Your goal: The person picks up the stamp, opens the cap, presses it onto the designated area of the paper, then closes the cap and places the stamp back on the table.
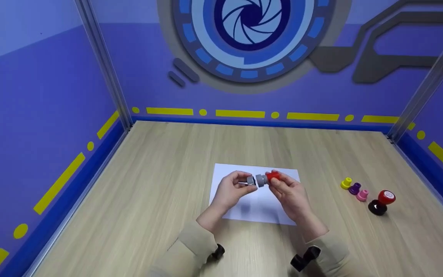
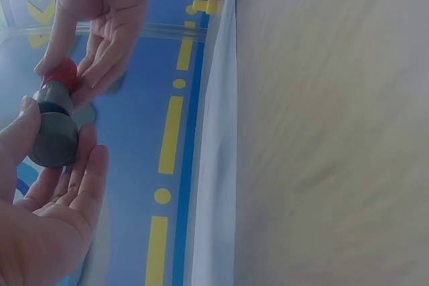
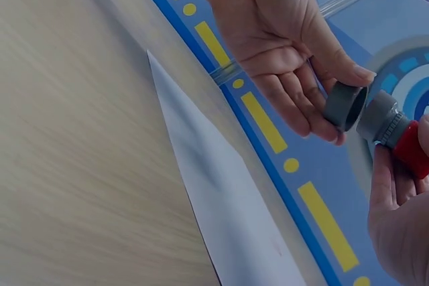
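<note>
Above the paper, my left hand pinches a grey cap between thumb and fingertips. The cap's hollow end faces right. My right hand grips the red handle of a small stamp, whose grey head points left at the cap. A narrow gap separates cap and stamp in the head and right wrist views. From the left wrist, the cap overlaps the stamp's grey part. A white sheet of paper lies flat on the table beneath both hands.
To the right on the wooden table stand a yellow stamp, a purple stamp and a pink stamp. Nearer me is a black-based stamp with a red knob. Blue panels wall the table's back and sides.
</note>
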Action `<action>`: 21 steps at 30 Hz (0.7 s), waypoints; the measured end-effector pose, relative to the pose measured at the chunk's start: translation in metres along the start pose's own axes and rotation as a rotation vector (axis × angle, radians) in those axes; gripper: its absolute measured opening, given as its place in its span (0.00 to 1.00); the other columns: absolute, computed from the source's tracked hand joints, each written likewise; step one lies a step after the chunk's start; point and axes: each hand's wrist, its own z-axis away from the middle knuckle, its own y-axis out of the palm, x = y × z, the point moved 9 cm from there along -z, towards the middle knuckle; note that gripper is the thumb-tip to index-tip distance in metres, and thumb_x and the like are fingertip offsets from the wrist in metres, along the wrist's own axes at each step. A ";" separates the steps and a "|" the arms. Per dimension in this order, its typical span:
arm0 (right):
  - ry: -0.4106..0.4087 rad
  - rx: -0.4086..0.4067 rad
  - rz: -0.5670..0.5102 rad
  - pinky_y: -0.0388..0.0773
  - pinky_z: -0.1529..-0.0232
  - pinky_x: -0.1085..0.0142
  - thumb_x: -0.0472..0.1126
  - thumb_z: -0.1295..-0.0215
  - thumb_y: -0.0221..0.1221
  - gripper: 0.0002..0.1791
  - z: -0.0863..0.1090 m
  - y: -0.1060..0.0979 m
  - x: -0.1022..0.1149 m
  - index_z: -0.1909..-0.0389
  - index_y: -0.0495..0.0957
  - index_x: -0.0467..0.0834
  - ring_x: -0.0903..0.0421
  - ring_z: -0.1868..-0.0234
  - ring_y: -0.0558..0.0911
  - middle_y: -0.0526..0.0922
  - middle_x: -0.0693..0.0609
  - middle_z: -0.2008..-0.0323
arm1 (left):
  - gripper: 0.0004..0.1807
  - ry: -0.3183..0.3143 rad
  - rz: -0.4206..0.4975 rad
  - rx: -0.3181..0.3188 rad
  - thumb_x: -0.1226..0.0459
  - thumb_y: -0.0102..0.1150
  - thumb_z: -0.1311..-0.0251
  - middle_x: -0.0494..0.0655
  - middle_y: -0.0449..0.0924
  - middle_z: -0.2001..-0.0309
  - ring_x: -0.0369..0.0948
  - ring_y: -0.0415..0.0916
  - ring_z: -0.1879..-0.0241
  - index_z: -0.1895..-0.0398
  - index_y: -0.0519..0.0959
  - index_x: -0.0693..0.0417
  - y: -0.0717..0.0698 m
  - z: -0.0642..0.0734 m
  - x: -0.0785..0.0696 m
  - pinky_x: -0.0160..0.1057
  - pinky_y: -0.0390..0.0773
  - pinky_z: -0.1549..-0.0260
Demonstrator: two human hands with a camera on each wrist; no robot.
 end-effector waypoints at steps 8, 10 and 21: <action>0.013 0.002 0.061 0.85 0.46 0.68 0.27 0.30 0.60 0.23 0.003 0.003 -0.006 0.36 0.70 0.27 0.61 0.53 0.87 0.87 0.53 0.55 | 0.22 0.000 0.011 0.010 0.69 0.74 0.43 0.57 0.86 0.50 0.44 0.86 0.55 0.46 0.80 0.63 0.003 0.002 0.000 0.37 0.88 0.52; 0.016 0.005 0.069 0.85 0.47 0.69 0.26 0.30 0.60 0.23 0.003 0.004 -0.008 0.36 0.70 0.26 0.61 0.52 0.86 0.87 0.53 0.55 | 0.21 -0.001 0.013 0.014 0.69 0.74 0.43 0.56 0.86 0.50 0.43 0.86 0.55 0.46 0.80 0.63 0.004 0.002 0.000 0.37 0.88 0.52; 0.027 -0.008 0.081 0.84 0.44 0.67 0.28 0.29 0.60 0.22 0.005 0.006 -0.014 0.37 0.70 0.28 0.60 0.50 0.86 0.86 0.52 0.52 | 0.20 0.023 -0.009 0.012 0.67 0.75 0.43 0.56 0.87 0.52 0.44 0.87 0.55 0.48 0.81 0.62 0.006 0.003 -0.003 0.36 0.88 0.54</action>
